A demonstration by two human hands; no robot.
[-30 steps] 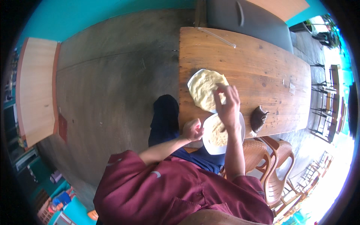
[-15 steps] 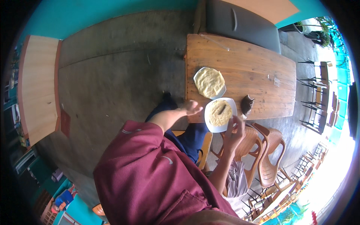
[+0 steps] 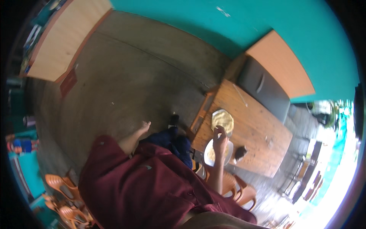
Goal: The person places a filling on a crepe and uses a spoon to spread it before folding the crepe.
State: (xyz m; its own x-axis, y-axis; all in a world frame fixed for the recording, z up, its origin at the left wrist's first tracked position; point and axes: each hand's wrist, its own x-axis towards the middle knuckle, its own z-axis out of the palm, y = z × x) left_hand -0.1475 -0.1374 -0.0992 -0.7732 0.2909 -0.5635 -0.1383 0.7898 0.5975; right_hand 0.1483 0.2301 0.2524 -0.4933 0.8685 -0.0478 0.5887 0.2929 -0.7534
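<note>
My right hand (image 3: 220, 136) is raised over the near edge of the wooden table (image 3: 251, 131), between a plate and a bowl. Its fingers are pinched together; what they hold, if anything, is too small to make out. Below that hand and wrist sits a white bowl (image 3: 208, 155) with pale yellowish food, partly covered by my forearm. Just beyond it a round pale flatbread (image 3: 222, 119) lies on a white plate. A small dark bag (image 3: 240, 152) stands right of the bowl. My left hand (image 3: 144, 127) is off to the left, beside my thigh and away from the table, its fingers blurred.
A dark padded bench (image 3: 263, 86) stands along the table's far side, before a teal wall (image 3: 259, 23). Brown plastic chairs (image 3: 244, 192) are close to the right of my right forearm. A wooden counter (image 3: 72, 34) stands at far left, across the grey floor (image 3: 126, 72).
The view has turned, so the table sits lower and tilted. My right hand has moved from the bowl's right rim to above its far side. My left hand has drawn back leftward from the table.
</note>
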